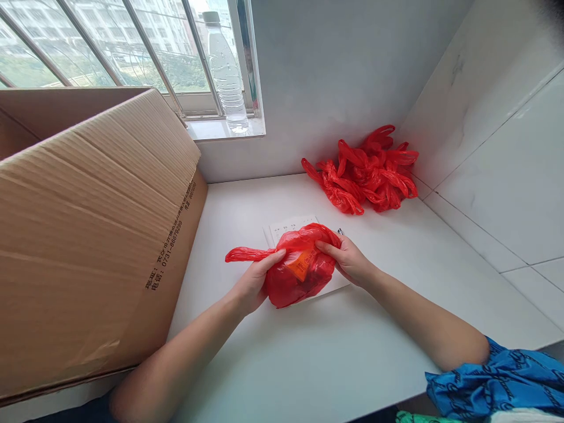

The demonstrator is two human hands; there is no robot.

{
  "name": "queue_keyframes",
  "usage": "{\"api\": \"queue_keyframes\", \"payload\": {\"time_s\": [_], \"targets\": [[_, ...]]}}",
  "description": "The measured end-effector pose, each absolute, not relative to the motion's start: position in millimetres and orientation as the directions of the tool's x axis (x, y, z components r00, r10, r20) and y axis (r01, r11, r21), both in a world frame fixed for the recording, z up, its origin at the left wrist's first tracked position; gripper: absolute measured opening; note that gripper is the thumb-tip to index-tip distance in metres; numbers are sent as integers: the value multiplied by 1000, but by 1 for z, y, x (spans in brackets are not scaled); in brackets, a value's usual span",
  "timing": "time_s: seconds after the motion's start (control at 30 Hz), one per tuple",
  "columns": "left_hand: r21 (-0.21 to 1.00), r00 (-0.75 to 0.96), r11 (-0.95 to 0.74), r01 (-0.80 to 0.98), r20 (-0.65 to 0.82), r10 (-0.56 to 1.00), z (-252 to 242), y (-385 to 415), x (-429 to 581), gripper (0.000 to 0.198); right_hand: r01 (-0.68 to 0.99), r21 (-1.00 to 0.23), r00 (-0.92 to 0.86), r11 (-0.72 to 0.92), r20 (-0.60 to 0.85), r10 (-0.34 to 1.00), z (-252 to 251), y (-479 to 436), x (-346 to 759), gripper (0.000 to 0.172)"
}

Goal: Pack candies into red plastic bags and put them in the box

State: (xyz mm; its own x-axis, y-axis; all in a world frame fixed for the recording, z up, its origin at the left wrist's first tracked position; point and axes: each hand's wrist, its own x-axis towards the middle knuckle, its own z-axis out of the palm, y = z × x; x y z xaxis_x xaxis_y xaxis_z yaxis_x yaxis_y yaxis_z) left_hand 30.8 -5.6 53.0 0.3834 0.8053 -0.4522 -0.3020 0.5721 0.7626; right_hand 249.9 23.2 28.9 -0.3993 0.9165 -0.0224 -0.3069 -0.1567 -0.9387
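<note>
**Red plastic bag held in two hands over a white desk**

Item 1. Red plastic bag [291, 282]: thin, crumpled, partly translucent. It sits at the middle of the desk [335, 358], just above or on the surface, and between both hands. One twisted handle trails out to the left. An orange packet [301, 265] shows through the film; its print is too small to read.

Item 2. Left hand [254, 283]: on the bag's left side. The grip is closed on the film, with the thumb on top and the fingers wrapped under.

Item 3. Right hand [349, 259]: on the bag's right side. The grip pinches the upper edge of the film between the thumb and the fingertips.

Item 4. Paper sheet [287, 226]: white with faint printed lines. It lies flat on the desk directly under the bag and is mostly covered by it.

Item 5. Pile of red bags [368, 173]: several of the same kind, loosely heaped in the far right corner against the tiled wall [497, 153], well apart from the hands.

Item 6. Cardboard box [97, 229]: large, brown and corrugated. It stands on the left of the desk, with black print on its lower side.

Item 7. Water bottle [226, 70]: clear, upright on the window sill [220, 128] behind the box.

Item 8. Blue patterned cloth [497, 379]: at the near right edge, by the right arm.
</note>
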Motion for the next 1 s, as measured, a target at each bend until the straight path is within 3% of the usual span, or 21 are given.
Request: {"api": "queue_keyframes", "payload": {"time_s": [0.87,1.0], "targets": [[746,422,585,-320,-440,792,48,-5,28,42,-270,-949,-376,-163,-52,925,28,25,252,37],[748,405,588,-308,-457,792,48,-5,28,42,-278,-948,-379,-154,-39,925,29,25,252,32]]}}
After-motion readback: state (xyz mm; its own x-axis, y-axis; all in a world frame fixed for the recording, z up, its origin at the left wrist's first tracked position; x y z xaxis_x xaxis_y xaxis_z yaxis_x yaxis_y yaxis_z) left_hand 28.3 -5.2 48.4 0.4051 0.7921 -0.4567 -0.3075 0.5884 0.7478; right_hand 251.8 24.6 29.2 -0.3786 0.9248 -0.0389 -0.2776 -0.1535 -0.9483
